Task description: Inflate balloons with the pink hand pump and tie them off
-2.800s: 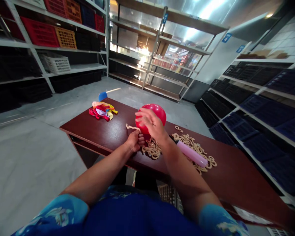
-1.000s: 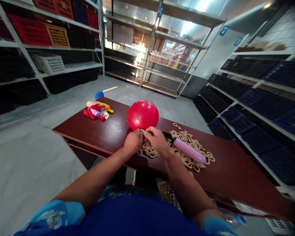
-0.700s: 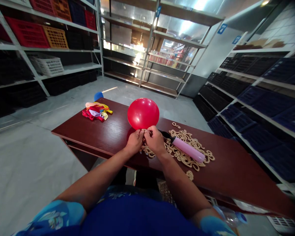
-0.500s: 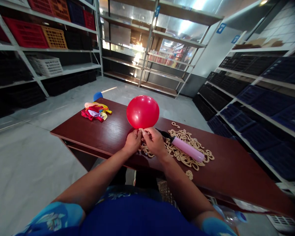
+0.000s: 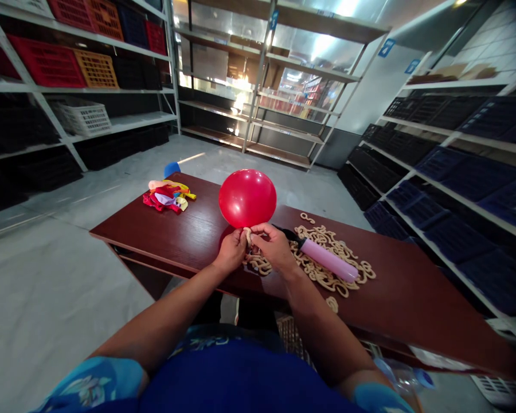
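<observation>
A blown-up red balloon (image 5: pixel 247 198) stands over the table, its neck end at my fingertips. My left hand (image 5: pixel 232 250) is closed in a pinch at the balloon's neck, which the fingers mostly hide. From the right, my right hand (image 5: pixel 277 248) pinches a short beige curled piece (image 5: pixel 247 235) against that neck. Under and beside my hands lies a pile of beige looped pieces (image 5: pixel 322 235), thick like cord. A pink hand pump (image 5: pixel 329 260) with a black end rests across the pile, right of my right hand.
Limp balloons (image 5: pixel 167 196) in several colours lie at the left end of the dark brown table (image 5: pixel 413 287). A blue round object (image 5: pixel 171 168) shows behind that end. A clear plastic bottle (image 5: pixel 404 378) is low at the right. Shelves with crates (image 5: pixel 47 60) line both sides.
The balloon has shifted slightly left and down. More of the beige piece now shows between my fingers, and my right fingers have changed their pinch. The pump and pile are unmoved.
</observation>
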`<state>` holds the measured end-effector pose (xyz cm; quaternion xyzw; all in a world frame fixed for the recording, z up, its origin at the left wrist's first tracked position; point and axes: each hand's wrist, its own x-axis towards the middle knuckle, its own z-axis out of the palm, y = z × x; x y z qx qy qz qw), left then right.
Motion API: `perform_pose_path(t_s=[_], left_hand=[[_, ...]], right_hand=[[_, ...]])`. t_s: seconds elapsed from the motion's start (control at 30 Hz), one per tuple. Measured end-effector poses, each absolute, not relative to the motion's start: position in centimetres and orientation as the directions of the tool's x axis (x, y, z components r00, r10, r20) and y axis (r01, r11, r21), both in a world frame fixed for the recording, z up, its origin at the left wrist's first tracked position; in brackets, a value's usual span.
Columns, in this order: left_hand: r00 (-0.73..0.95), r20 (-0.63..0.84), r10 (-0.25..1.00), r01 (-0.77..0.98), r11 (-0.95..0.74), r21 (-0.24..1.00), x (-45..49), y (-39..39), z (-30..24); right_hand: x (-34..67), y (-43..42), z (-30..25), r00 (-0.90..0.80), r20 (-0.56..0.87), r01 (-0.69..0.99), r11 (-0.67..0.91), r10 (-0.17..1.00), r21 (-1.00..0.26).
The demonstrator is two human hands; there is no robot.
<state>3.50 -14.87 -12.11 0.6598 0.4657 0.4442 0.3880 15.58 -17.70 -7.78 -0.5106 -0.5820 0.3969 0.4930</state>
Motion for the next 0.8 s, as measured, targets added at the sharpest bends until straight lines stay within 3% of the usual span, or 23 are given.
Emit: perform_pose_path(t_s=[0.2, 0.37, 0.5, 0.67, 0.8], left_hand=[[0.201, 0.209, 0.957, 0.240, -0.255, 0.937, 3.2, -14.8, -12.7], [0.194, 0.167, 0.967, 0.119, -0.192, 0.974, 3.5, -14.9, -12.9], [0.177, 0.119, 0.977, -0.051, -0.112, 0.992, 3.8, -14.8, -12.9], [0.341, 0.016, 0.940, -0.319, 0.100, 0.943, 3.6, -15.4, -11.6], [0.511, -0.001, 0.860, -0.365, 0.218, 0.905, 3.2, -16.1, -10.2]], right_hand=[[15.4, -17.8, -7.4, 0.061, 0.041, 0.107, 0.035, 0.997, -0.994], [15.1, -17.7, -8.2, 0.128, 0.003, 0.025, 0.000, 0.992, -1.000], [15.0, -17.7, -8.7, 0.089, 0.020, -0.066, 0.026, 0.996, -0.997], [15.4, -17.5, -8.7, 0.025, 0.025, -0.201, 0.029, 0.999, -0.979], [15.5, -17.1, -8.8, 0.167, 0.107, -0.086, 0.122, 0.980, -0.989]])
